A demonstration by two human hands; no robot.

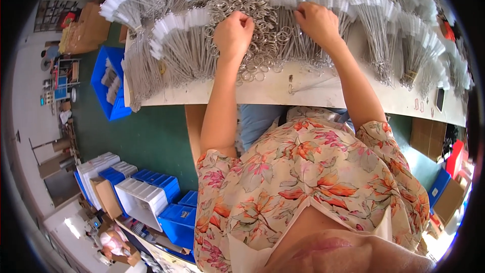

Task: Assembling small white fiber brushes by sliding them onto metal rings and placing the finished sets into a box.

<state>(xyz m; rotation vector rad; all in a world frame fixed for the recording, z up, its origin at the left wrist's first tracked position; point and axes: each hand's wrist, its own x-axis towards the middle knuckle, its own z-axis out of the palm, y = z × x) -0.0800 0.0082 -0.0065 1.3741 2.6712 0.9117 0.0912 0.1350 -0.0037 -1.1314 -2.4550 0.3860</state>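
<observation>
My left hand (233, 35) is over a heap of metal rings (260, 25) at the middle of the table, its fingers curled and pressed together. Whatever they pinch is too small or hidden to make out. To the right, my right hand (319, 23) reaches the white bristle ends of a row of thin wire brushes (293, 40). Its fingers are bent in, and I cannot see what is between them. Another bundle of wire brushes (187, 45) lies left of the heap. A few loose rings (260, 76) and single wires (316, 86) lie toward the front edge.
More brush bundles (374, 35) cover the table's right side; a dark flat phone-like object (440, 99) rests near its edge. Left of the table, a blue crate (123, 108) holds white-and-grey items. Stacked blue and white crates (146, 187) stand on the green floor (146, 141). A cardboard box (428, 139) is at right.
</observation>
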